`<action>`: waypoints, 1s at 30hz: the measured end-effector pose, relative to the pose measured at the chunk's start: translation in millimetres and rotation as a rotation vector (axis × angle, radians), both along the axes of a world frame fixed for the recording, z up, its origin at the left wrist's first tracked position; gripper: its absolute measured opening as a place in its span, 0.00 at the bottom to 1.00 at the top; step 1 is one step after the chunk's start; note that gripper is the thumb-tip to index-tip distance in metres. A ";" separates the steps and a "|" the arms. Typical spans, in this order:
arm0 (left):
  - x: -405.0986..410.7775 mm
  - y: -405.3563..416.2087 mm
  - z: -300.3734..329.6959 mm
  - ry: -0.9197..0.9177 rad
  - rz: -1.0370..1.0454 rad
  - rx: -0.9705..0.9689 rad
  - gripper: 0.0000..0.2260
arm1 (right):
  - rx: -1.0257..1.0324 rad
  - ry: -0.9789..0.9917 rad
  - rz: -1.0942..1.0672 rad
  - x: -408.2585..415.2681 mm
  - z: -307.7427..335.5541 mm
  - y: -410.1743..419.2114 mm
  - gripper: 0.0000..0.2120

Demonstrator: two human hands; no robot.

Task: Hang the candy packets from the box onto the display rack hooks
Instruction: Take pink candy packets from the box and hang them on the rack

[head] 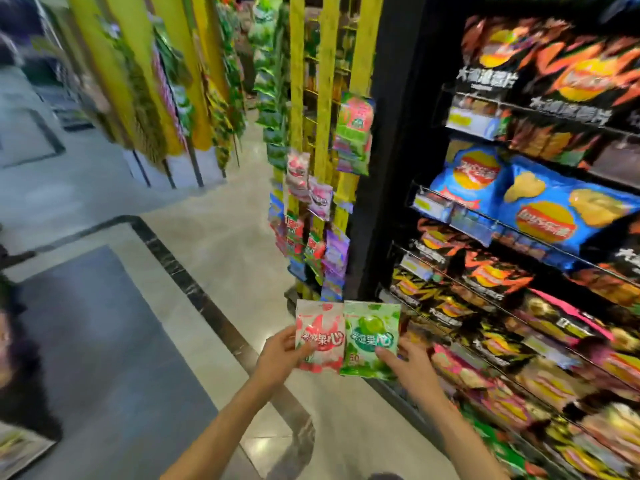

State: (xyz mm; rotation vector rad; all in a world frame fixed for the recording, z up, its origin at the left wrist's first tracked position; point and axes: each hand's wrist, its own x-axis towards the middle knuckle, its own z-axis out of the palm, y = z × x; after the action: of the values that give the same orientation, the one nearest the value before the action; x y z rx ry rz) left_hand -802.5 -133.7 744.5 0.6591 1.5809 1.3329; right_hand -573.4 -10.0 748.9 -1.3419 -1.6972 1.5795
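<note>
My left hand (281,351) grips a red-and-white candy packet (320,336) by its left edge. My right hand (410,363) grips a green candy packet (371,337) by its lower right corner. Both packets are held side by side, upright, in front of me at waist height. Ahead stands the yellow display rack (325,98) with hooks; several candy packets (313,216) in pink, green and purple hang on it. The box is not in view.
A black shelf unit (391,133) full of crisp bags (540,206) runs along the right. More yellow racks (166,81) stand at the left back. A person (14,348) is at the left edge. Tiled floor (214,244) lies between.
</note>
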 end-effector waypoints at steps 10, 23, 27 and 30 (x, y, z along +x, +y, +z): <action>-150.5 32.7 4.9 0.067 0.089 0.046 0.16 | -0.015 0.089 0.037 -162.5 14.4 47.8 0.09; -333.8 159.6 35.5 0.111 -0.017 0.135 0.12 | 0.011 0.200 -0.059 -337.4 29.6 156.1 0.07; -364.9 199.2 43.1 0.102 -0.069 0.162 0.10 | 0.014 0.202 -0.139 -363.4 36.4 175.3 0.09; -382.9 237.2 42.8 0.122 -0.119 0.178 0.09 | 0.010 0.211 -0.221 -374.0 41.1 189.9 0.09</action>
State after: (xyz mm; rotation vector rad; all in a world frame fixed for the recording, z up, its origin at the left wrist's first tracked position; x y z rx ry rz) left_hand -1185.4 103.5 787.3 0.9448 1.5040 1.3764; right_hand -947.4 179.9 790.0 -1.2607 -1.3792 1.5236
